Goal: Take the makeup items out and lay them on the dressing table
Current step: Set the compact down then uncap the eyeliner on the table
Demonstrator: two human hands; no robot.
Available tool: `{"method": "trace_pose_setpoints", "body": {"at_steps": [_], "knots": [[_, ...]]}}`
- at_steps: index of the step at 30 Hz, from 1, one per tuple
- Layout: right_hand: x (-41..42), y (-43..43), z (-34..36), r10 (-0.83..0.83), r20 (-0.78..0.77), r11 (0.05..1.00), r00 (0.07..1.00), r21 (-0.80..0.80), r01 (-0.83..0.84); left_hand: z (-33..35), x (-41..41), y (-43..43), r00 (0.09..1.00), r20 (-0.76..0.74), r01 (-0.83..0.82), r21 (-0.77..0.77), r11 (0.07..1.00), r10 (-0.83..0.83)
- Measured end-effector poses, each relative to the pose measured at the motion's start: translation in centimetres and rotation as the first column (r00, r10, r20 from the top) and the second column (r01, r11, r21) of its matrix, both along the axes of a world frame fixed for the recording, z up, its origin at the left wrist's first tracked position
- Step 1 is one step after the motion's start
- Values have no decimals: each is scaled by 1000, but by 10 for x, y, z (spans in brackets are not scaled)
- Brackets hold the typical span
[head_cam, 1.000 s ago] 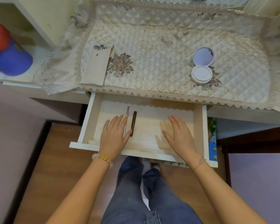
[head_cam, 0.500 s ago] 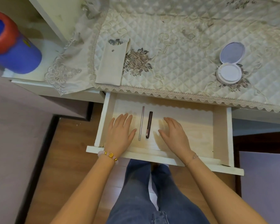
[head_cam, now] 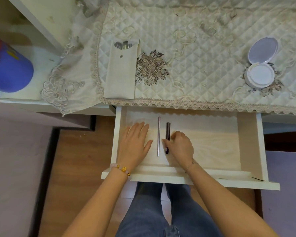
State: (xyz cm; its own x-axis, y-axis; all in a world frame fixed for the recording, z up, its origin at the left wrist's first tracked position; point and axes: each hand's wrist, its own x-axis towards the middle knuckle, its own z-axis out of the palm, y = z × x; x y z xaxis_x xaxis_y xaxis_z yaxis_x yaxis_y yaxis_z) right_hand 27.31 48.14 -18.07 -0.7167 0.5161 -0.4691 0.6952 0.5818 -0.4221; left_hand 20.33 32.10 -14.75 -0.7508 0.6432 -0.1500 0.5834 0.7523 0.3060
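Observation:
The white drawer (head_cam: pixel 249 142) under the dressing table stands pulled out. Two slim items lie side by side in its left half: a thin silver pencil (head_cam: pixel 159 134) and a dark tube (head_cam: pixel 168 130). My right hand (head_cam: pixel 180 147) has its fingers curled around the lower part of the dark tube, which still rests on the drawer floor. My left hand (head_cam: pixel 135 144) lies flat and open on the drawer floor, just left of the silver pencil. On the quilted table cover (head_cam: pixel 195 57) sit an open white compact (head_cam: pixel 260 65) and a beige brush pouch (head_cam: pixel 121 71).
A blue and red container (head_cam: pixel 9 69) stands on the shelf at far left. The drawer's front panel (head_cam: pixel 195 178) juts out over my knees. The wooden floor (head_cam: pixel 72 168) shows to the left of the drawer.
My right hand slid left across the drawer and closed its fingers on the dark tube. My left hand stayed flat beside the pencil. The view shifted left and closer.

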Motion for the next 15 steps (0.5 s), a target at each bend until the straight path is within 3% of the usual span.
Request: {"method": "trace_pose_setpoints", "body": {"at_steps": [10, 15], "knots": [[2, 7, 11, -137, 18, 984, 990, -112, 138, 4, -6, -1, 998, 64, 0, 144, 990, -9], [17, 21, 40, -107, -135, 982, 985, -167, 83, 16, -12, 9, 995, -28, 104, 193, 976, -101]]}}
